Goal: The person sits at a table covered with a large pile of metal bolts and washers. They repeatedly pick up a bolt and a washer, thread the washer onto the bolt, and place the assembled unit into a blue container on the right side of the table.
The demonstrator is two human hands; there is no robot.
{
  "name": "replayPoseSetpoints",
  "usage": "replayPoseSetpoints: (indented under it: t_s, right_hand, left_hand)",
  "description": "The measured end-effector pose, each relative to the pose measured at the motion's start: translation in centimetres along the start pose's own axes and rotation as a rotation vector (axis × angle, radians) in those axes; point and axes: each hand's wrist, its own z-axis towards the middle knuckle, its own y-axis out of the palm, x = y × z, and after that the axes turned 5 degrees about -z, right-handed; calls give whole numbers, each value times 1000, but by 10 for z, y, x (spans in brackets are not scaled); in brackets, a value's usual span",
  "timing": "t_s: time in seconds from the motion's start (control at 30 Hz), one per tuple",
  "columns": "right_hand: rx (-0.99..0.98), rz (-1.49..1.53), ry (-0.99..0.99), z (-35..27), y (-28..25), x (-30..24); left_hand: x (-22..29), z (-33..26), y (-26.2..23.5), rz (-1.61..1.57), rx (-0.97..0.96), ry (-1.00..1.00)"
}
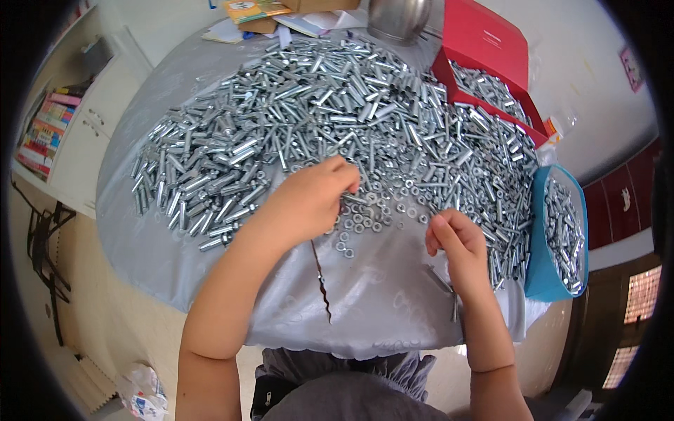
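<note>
A broad heap of silvery expansion bolts and metal sleeves (337, 91) covers much of the table. My left hand (309, 200) is at the heap's near edge, its fingers curled closed; a small metal piece shows by the fingertips, but whether they grip it is unclear. Loose hex nuts and washers (358, 223) lie scattered between my hands. To the right, my right hand (460, 245) is raised near the heap with thumb and fingers pinched together. What it pinches, if anything, is too small to make out. Beside its wrist lies a loose bolt (439, 279).
A red box (484, 105) with its lid up holds more bolts at the far right. The blue bin (544, 238) at the right edge is full of them. Behind the heap stand a metal pot (398, 17) and papers (309, 24). The grey tablecloth (379, 302) has a dark wavy tear.
</note>
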Motion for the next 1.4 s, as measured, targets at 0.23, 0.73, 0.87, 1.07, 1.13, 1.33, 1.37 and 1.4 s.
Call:
replayPoseSetpoints:
  t_s: [0.23, 0.73, 0.87, 1.07, 1.13, 1.33, 1.37, 1.4]
  right_hand:
    - [-58, -687, -237, 22, -2, -34]
    - [-5, -1025, -461, 113, 0, -7]
    - [36, -1030, -500, 113, 7, -7]
    - [42, -1075, -542, 113, 5, -4]
    - [47, -1097, -562, 112, 5, -2]
    - [99, -1098, -630, 112, 1, -3]
    - [95, -1090, -627, 111, 1, -6]
    - [93, -1083, -625, 111, 0, -8]
  left_hand:
    - [-7, -1, 7, 151, 25, 50]
    - [-15, 3, 9, 272, 108, 247]
    - [-15, 3, 11, 281, 138, 280]
    - [-13, 4, 11, 322, 113, 275]
    - [-12, 4, 9, 334, 107, 278]
    - [-13, 5, 11, 320, 149, 292]
    - [-13, 5, 11, 318, 147, 287]
    - [-13, 4, 11, 316, 145, 284]
